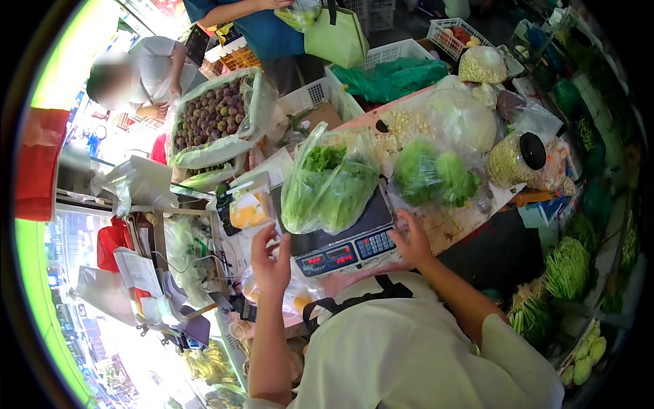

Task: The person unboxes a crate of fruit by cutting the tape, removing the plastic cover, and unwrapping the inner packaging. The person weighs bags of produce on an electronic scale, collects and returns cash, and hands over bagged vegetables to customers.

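Observation:
A clear plastic bag of leafy greens [330, 184] rests on the dark plate of a digital scale [371, 221], whose front panel shows lit red digits. At the scale's left front corner is my left hand [271, 258], fingers apart and holding nothing. My right hand [412, 240] is beside the right end of the keypad, also open and empty. Right of the scale, more lettuce in clear plastic [434, 174] lies on the table.
A lined box of dark round fruit [211, 114] stands at the back left, with a person [153, 68] beyond it. Another person holds a light green bag [335, 39]. A black-lidded jar [511, 160] stands right; bundled greens [567, 269] lie lower right.

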Demonstrator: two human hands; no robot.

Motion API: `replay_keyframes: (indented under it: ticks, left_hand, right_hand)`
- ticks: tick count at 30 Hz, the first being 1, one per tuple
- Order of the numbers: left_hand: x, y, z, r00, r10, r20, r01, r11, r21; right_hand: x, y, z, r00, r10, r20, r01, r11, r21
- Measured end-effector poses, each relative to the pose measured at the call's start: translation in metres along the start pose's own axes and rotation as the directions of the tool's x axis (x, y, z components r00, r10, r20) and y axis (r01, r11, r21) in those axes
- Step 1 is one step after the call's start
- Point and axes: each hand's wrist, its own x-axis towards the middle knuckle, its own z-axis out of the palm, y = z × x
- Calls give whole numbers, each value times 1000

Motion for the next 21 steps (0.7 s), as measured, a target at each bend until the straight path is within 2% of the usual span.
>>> replay_keyframes:
  ticks: [1, 2, 4, 5, 6, 8, 9, 10, 11, 12, 13, 14, 16, 18, 19, 20, 21]
  left_hand:
    - [6, 2, 6, 999, 29, 17, -29, 999, 17]
    - [14, -1, 11, 995, -22, 96, 16, 998, 68]
    - [25, -5, 31, 992, -45, 115, 46, 999, -8]
    - [31, -7, 44, 988, -77, 132, 87, 994, -67]
    - [36, -18, 52, 945, -201, 258, 251, 952, -176]
    - [31, -20, 65, 940, -200, 276, 249, 955, -158]
    - [27, -34, 68, 953, -164, 255, 180, 983, -41]
    - [20, -34, 69, 948, -185, 259, 236, 955, -179]
    - [17, -30, 67, 928, -265, 260, 333, 905, -265]
    - [14, -17, 62, 901, -314, 299, 414, 830, -374]
    - [11, -29, 62, 892, -319, 321, 439, 781, -445]
    - [7, -41, 59, 898, -253, 361, 407, 789, -459]
    - [0, -33, 63, 860, -205, 468, 454, 725, -517]
    - [-4, -2, 75, 854, -65, 515, 414, 685, -600]
    - [-6, 19, 80, 861, -35, 507, 439, 554, -707]
    - [-5, 18, 86, 866, -138, 480, 466, 569, -678]
    - [-2, 14, 78, 791, -89, 606, 511, 640, -573]
  right_hand:
    - [4, -27, -2, 974, -194, -121, 175, 973, -150]
    - [18, -51, 0, 988, -94, -126, 97, 995, 19]
    - [55, -60, 19, 991, 124, -53, -105, 958, 267]
    - [75, -72, 24, 980, 189, 70, -201, 913, 356]
    - [93, -83, 29, 953, 236, 191, -298, 851, 431]
    - [109, -88, 53, 971, 240, 19, -237, 938, 252]
    - [114, -94, 54, 992, 118, 42, -125, 930, 346]
    - [120, -99, 52, 998, -15, 58, -12, 901, 434]
    - [118, -91, 57, 990, 43, 137, -108, 853, 510]
    - [114, -95, 47, 968, 93, 232, -193, 868, 457]
    - [111, -103, 34, 978, 65, 196, -107, 971, 214]
    - [103, -113, 23, 983, 37, 178, -29, 998, -47]
    - [90, -121, 5, 984, 94, 151, -138, 937, 321]
    - [93, -125, -23, 987, 105, 125, -157, 816, 556]
    - [98, -119, -39, 990, 105, 99, -144, 773, 618]
    - [102, -118, -57, 991, 110, 80, -135, 720, 681]
    - [107, -114, -76, 993, 92, 67, -113, 727, 677]
